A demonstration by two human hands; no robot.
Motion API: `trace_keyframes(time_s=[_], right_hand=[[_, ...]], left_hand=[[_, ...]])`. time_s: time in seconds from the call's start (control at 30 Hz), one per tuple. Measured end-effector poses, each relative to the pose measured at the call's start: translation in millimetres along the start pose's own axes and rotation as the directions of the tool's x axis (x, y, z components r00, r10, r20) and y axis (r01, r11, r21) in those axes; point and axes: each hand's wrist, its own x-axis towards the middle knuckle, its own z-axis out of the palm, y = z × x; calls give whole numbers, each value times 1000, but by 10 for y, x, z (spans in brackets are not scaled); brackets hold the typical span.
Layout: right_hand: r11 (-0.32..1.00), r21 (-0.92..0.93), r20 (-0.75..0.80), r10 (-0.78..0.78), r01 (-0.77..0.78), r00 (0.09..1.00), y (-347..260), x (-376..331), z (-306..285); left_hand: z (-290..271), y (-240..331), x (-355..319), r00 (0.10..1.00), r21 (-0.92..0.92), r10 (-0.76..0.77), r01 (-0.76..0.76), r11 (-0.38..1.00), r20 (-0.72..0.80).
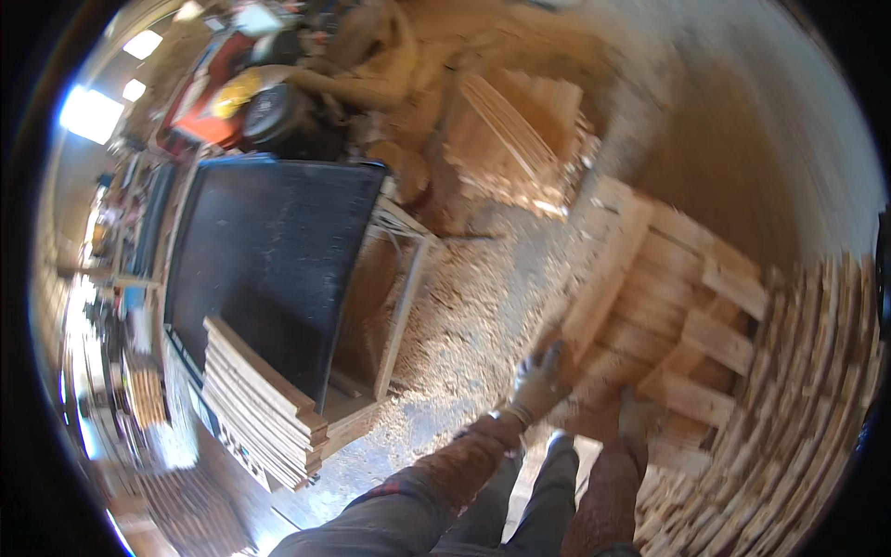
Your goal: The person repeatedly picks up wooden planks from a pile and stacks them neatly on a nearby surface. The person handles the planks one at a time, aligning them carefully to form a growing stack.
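My left hand [538,385], in a pale glove with dark fingertips, is at the near end of a long wooden board [608,278]. Its fingers lie along the board's left edge and seem to grip it, though motion blurs them. My right hand [640,415], also gloved, is low over the same pile, close to a slanting board [682,362]; its fingers are smeared and partly hidden. Beneath both hands lies a pile of flat boards [659,269], some set crosswise with short blocks [715,339] at the right side.
A tall stack of boards [789,427] curves along the right. At left stands a dark-topped table [278,251] with stacked wooden strips [260,399] on its near edge. Another board stack [520,135] is farther off. Sawdust [473,306] covers the floor between.
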Motion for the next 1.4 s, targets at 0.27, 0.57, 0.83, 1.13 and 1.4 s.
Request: trace_keyframes(time_s=[0.27,0.57,0.83,1.13,1.4], right_hand=[[974,-133,-72,174,-182,982,-303,-127,83],[991,46,4,-123,123,992,-257,169,-921],[905,-424,8,38,-31,999,-595,829,-912],[895,-347,-2,298,-280,955,-705,1118,-664],[912,-336,-128,205,-237,970,-728,1007,-385]], left_hand=[[-410,211,190,937,-884,33,316,345,348],[-233,519,438,983,-179,183,-179,967,5],[433,1233,81,938,108,318,-333,937,138],[801,1473,175,971,107,89,-115,988,220],[800,1175,153,986,97,168,-169,981,16]])
